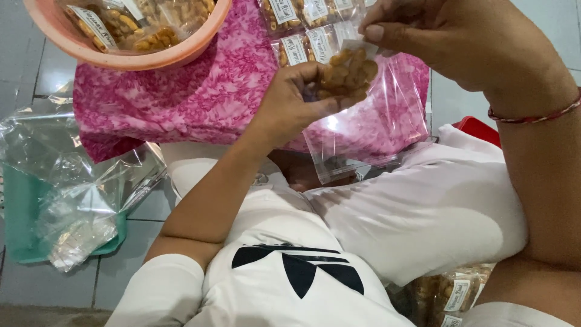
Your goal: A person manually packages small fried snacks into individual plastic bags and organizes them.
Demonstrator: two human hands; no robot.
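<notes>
Fingers [315, 91] of my left hand [290, 103] pinch a small snack packet [348, 72] inside a clear bag [369, 127] my right hand [460, 36] grips open, while many packets remain unbagged in the far-left pink basin [121, 60] and on the pink cloth [200, 97].

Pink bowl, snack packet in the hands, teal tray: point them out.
pink bowl [130, 59], head view, front rim.
snack packet [350, 74], head view, the snacks inside.
teal tray [21, 209], head view, bare left part.
</notes>
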